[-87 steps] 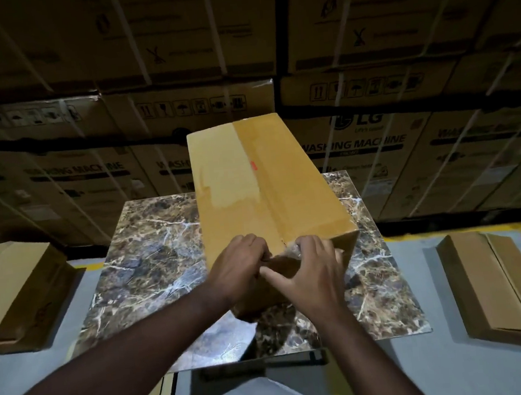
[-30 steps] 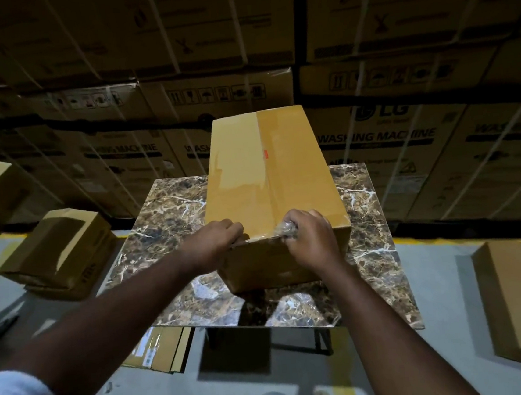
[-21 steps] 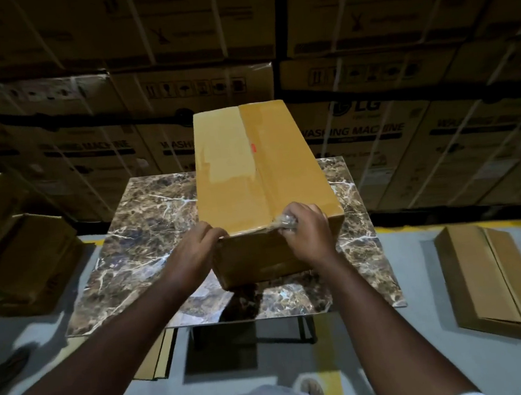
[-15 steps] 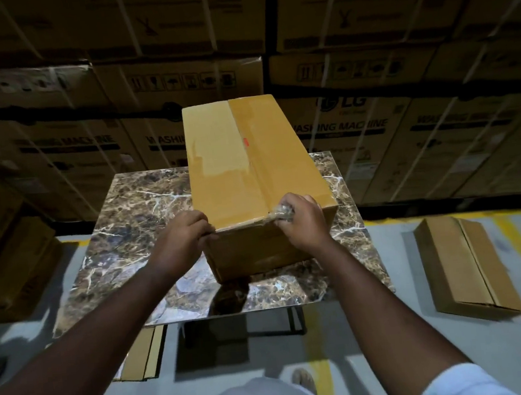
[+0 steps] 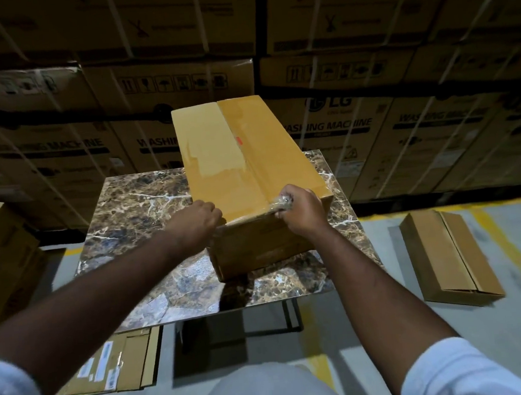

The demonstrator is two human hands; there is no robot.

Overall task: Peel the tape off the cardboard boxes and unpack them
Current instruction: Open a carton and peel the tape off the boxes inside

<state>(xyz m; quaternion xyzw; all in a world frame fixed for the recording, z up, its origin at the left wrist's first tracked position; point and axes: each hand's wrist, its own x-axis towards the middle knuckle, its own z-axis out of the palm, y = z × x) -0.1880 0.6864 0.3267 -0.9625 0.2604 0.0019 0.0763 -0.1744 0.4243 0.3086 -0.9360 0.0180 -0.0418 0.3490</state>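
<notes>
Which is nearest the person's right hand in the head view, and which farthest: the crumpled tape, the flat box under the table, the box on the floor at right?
1. Crumpled tape, gripped in the right hand.
2. Box on the floor, at right.
3. Flat box, under the table's left side.

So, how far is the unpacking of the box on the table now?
Early stage. The right hand grips a crumpled wad of tape peeled at the near edge of the box; the left hand steadies it. The flaps remain closed, nothing unpacked.
</notes>
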